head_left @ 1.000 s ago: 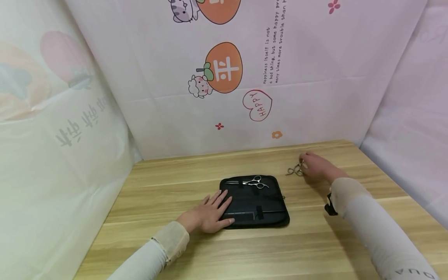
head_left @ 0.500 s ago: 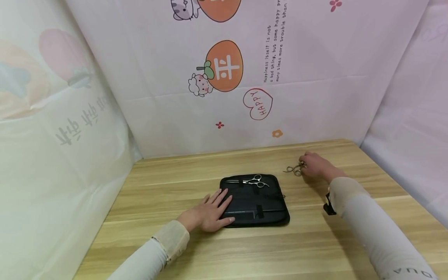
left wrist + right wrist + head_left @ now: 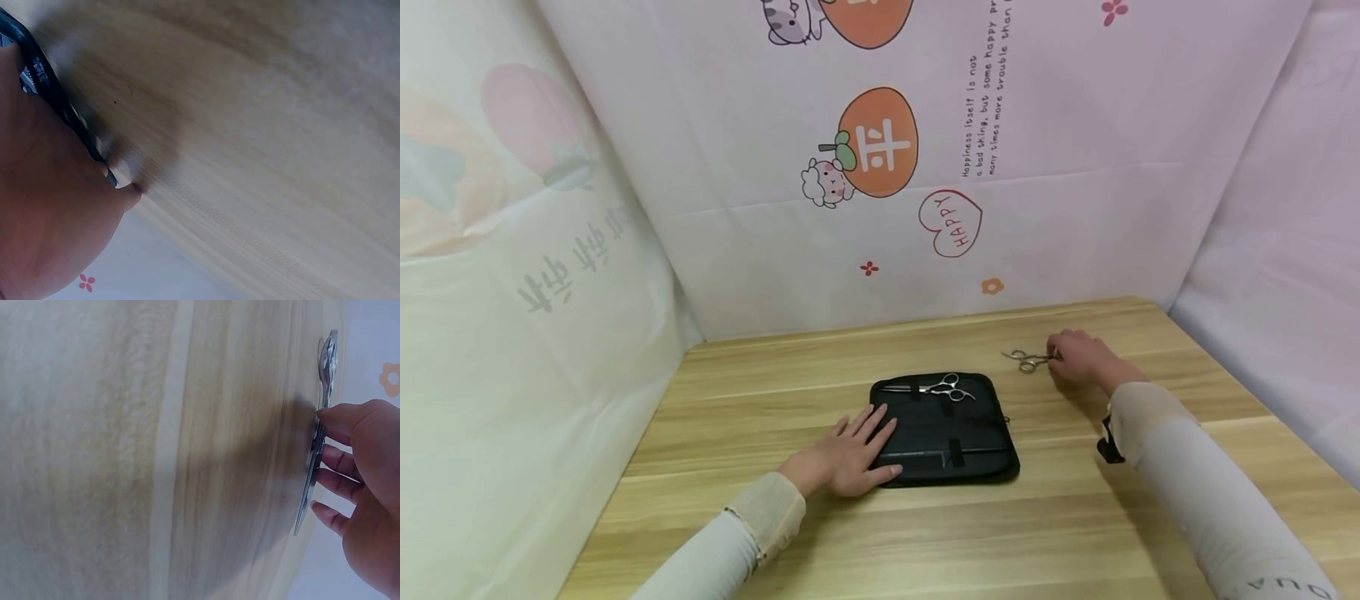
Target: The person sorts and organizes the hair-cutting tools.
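A black zippered tool case point(image 3: 917, 429) lies spread on the wooden table. My left hand point(image 3: 848, 460) rests on its left edge with fingers straight and spread; in the left wrist view the hand covers part of the case's dark rim point(image 3: 53, 94). Strapped along the case's far side is one pair of silver scissors point(image 3: 936, 388), and a dark comb point(image 3: 913, 456) lies along the near side. To the right of the case, my right hand point(image 3: 1081, 357) pinches a second pair of scissors point(image 3: 307, 487) between thumb and fingers. Its finger loops point(image 3: 1027, 361) point left, and the hand hides the blades in the head view.
The wooden table point(image 3: 760, 375) runs back to a white printed cloth wall point(image 3: 737, 250). Cloth also hangs on the left side point(image 3: 512, 375) and the right side point(image 3: 1285, 250). A small zipper pull point(image 3: 1007, 420) sticks out at the case's right edge.
The scissors in my right hand have turned, and their finger loops have shifted slightly left and away from me. My left hand and the case stay put.
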Demonstrator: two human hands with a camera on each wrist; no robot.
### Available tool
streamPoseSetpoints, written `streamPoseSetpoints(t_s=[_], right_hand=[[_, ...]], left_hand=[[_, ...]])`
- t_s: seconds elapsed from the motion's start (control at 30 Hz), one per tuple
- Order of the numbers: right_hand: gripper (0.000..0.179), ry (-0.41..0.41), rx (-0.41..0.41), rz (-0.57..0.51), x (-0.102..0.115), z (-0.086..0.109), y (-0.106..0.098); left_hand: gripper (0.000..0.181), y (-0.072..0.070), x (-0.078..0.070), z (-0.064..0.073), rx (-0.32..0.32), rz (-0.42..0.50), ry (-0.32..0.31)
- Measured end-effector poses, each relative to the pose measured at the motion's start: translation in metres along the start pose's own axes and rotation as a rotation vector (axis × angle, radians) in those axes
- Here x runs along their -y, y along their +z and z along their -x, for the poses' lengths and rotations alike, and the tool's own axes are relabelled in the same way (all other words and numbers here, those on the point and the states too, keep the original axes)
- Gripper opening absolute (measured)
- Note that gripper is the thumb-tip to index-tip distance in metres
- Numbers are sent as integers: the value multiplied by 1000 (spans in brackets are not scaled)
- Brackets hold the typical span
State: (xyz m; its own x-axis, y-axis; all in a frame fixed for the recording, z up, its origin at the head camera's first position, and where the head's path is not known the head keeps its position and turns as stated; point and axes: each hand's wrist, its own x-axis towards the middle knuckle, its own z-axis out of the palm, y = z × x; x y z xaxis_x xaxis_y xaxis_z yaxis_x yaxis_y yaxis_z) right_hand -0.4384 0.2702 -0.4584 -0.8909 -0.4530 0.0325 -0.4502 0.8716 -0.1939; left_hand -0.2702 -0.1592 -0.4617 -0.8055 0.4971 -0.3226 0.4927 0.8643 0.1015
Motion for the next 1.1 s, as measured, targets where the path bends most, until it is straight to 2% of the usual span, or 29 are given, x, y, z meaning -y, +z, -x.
streamPoseSetpoints(t_s=[0.27,0.47,0.63,0.83,0.93,1.1], right_hand=[[8,-45,-19,-15,-8,-2,9],[5,-110,7,-96,4,3,1],[8,-96,37,-120,8,5,-5],[12,-60,70,-218,6,3,-7],[13,-28,67,-239,5,2,-4],[12,-27,44,-240,4,4,-2]], left_hand=[[80,-2,0,1,-2,2,9],[80,-2,0,2,-6,10,9],[80,-2,0,1,-10,7,9],[80,-2,0,2,-10,5,10],[80,-2,0,3,-6,2,13],[80,-2,0,2,0,6,14]])
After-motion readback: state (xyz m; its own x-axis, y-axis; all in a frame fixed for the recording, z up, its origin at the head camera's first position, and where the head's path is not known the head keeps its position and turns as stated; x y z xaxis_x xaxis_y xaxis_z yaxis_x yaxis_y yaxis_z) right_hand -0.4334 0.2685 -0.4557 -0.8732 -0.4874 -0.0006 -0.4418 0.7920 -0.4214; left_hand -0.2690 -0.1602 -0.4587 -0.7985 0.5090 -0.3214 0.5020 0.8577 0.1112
